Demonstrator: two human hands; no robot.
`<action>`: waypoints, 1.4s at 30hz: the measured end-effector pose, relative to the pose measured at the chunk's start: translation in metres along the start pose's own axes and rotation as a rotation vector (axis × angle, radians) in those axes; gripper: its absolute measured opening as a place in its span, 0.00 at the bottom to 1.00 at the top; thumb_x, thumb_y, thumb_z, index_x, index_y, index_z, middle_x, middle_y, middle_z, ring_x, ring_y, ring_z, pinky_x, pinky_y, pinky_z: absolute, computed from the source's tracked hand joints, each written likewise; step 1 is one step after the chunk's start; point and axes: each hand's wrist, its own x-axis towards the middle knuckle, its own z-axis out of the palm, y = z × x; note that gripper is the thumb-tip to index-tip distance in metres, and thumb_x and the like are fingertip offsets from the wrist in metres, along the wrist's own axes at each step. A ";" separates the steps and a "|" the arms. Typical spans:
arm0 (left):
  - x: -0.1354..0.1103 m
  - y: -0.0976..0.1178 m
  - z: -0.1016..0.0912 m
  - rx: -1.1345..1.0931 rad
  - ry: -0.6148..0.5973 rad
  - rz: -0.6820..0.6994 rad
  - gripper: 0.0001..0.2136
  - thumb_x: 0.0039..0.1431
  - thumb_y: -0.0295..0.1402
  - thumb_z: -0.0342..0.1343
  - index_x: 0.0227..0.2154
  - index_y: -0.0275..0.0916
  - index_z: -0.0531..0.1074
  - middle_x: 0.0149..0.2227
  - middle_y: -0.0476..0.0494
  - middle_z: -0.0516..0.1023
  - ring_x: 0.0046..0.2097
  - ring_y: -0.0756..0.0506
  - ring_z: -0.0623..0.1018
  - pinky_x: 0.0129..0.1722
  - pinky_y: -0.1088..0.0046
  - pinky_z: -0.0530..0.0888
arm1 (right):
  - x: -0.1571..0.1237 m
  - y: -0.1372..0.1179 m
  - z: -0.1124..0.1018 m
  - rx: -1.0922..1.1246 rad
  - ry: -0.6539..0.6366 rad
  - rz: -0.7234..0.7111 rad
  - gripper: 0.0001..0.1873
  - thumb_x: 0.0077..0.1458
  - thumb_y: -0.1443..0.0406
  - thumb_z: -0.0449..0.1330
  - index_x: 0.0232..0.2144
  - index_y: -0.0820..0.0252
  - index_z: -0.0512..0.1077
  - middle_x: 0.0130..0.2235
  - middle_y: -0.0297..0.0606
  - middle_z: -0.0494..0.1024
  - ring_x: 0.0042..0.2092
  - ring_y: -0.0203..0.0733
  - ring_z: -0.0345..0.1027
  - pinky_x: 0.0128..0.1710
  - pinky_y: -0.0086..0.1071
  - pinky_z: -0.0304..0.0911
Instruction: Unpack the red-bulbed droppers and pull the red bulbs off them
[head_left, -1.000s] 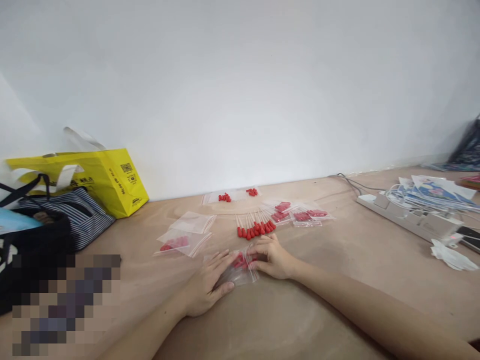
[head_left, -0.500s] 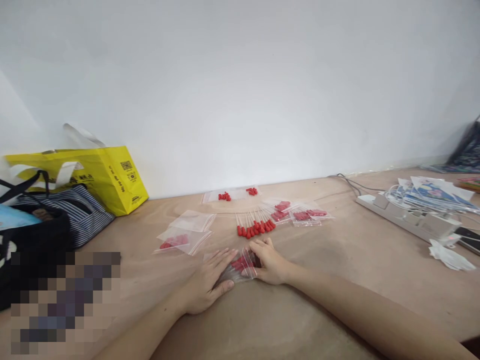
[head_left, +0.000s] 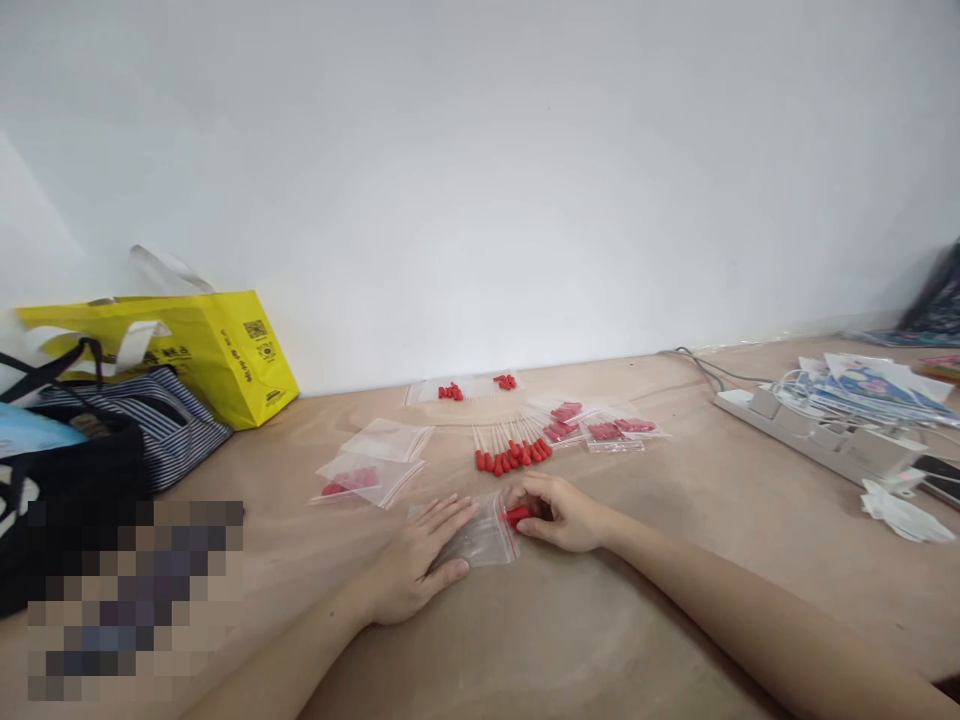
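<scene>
OK, from my end: left hand [head_left: 416, 568] lies flat, fingers spread, on the clear bag [head_left: 480, 542], pinning it to the worktop [head_left: 600, 625]. Bag looks thin, light, slick; I'd hold it by the red-striped edge, film could crease or slide. Right hand [head_left: 564, 512], just beside that edge, pinches red pieces [head_left: 517, 516] between thumb and fingers; can't tell how many, or if partly inside. They look light, a bit rubbery; I'd grip the bulbs, spare any stems. Just beyond the right hand: fan of red-ended sticks [head_left: 513, 456]. Past the left hand, overlapping bags [head_left: 390, 470]; past the right, filled packets [head_left: 619, 431]. Farthest from both hands, red clusters [head_left: 451, 393].
</scene>
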 end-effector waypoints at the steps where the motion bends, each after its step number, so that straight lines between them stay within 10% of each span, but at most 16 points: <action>1: 0.000 0.000 0.000 0.007 -0.005 0.000 0.25 0.59 0.45 0.39 0.58 0.46 0.45 0.61 0.46 0.49 0.61 0.41 0.49 0.57 0.55 0.52 | -0.001 0.001 -0.002 0.003 -0.016 -0.007 0.12 0.46 0.68 0.58 0.37 0.60 0.68 0.33 0.34 0.69 0.27 0.31 0.61 0.27 0.24 0.58; 7: 0.001 0.001 -0.002 0.020 -0.036 -0.034 0.26 0.59 0.46 0.38 0.58 0.45 0.46 0.61 0.46 0.49 0.61 0.41 0.48 0.58 0.54 0.50 | -0.004 -0.002 -0.003 -0.007 -0.077 -0.084 0.15 0.44 0.65 0.61 0.39 0.59 0.70 0.36 0.36 0.72 0.37 0.36 0.66 0.39 0.29 0.61; 16: 0.001 0.002 -0.003 0.019 -0.057 -0.050 0.26 0.58 0.47 0.38 0.58 0.43 0.47 0.61 0.45 0.48 0.61 0.41 0.48 0.58 0.55 0.49 | -0.011 0.011 -0.016 0.103 -0.016 0.030 0.12 0.43 0.69 0.59 0.34 0.59 0.73 0.31 0.34 0.73 0.30 0.33 0.66 0.29 0.26 0.61; 28: -0.004 0.000 -0.006 0.045 -0.044 -0.125 0.26 0.58 0.47 0.39 0.58 0.44 0.48 0.61 0.45 0.46 0.61 0.40 0.47 0.58 0.56 0.50 | -0.008 0.030 -0.078 0.347 0.444 0.197 0.13 0.41 0.62 0.62 0.32 0.60 0.73 0.32 0.37 0.76 0.33 0.38 0.69 0.34 0.32 0.65; 33: -0.004 0.001 -0.007 0.068 -0.060 -0.135 0.25 0.58 0.47 0.39 0.57 0.46 0.49 0.62 0.46 0.45 0.61 0.41 0.47 0.58 0.56 0.50 | 0.026 0.021 -0.040 -0.082 0.645 0.144 0.10 0.44 0.66 0.57 0.32 0.61 0.72 0.30 0.37 0.75 0.32 0.38 0.69 0.33 0.31 0.63; 42: -0.007 0.000 -0.005 0.128 0.026 -0.181 0.22 0.58 0.46 0.39 0.55 0.47 0.55 0.60 0.45 0.52 0.60 0.40 0.51 0.57 0.54 0.51 | 0.075 0.014 0.019 -0.832 0.327 0.213 0.10 0.52 0.70 0.49 0.30 0.63 0.70 0.34 0.43 0.72 0.34 0.40 0.66 0.29 0.29 0.55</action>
